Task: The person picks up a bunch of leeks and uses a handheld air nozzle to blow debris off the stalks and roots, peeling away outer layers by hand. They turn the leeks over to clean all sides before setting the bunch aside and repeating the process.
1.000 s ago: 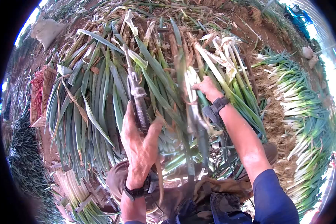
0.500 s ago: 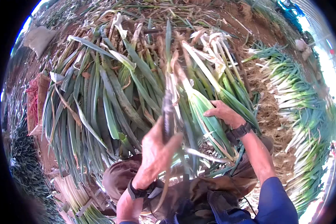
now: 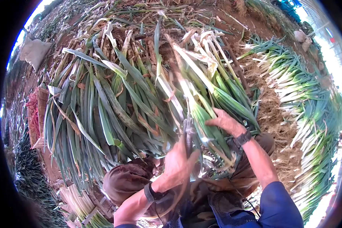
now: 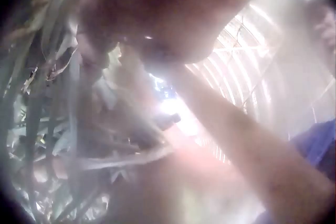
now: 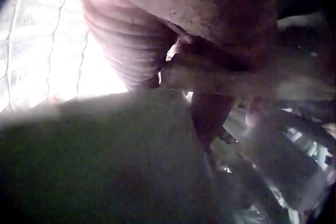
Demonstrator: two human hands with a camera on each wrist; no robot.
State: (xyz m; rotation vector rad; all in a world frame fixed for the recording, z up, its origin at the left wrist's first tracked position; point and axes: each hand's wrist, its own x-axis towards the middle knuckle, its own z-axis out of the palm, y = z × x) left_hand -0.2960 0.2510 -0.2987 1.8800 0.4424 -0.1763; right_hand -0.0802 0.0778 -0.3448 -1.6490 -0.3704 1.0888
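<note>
My left hand (image 3: 175, 162) grips a metal nozzle gun (image 3: 188, 131) with a tan hose trailing down from it. The nozzle points away from me, along the leek on my right. In my right hand (image 3: 227, 122) is a leek (image 3: 206, 121), fingers and thumb around its green leaves, its pale stem leaning up and left. In the right wrist view the curled fingers (image 5: 131, 40) show above a large blurred leaf (image 5: 105, 155). The left wrist view is hazy; the hand (image 4: 168, 14) is dark at its top and the gun is hard to make out.
A wide heap of untrimmed leeks (image 3: 98, 110) spreads in front of me to the left. On the right lies a long row of leeks (image 3: 300, 110) beside a strip of cut roots (image 3: 273, 98). A basket with red strands (image 3: 38, 116) and a bundle of leeks (image 3: 79, 203) are at left.
The nozzle gun in my left hand has moved right, from over the heap to beside the leek. My right hand has drawn the leek toward me, and its leaves now fan below the grip.
</note>
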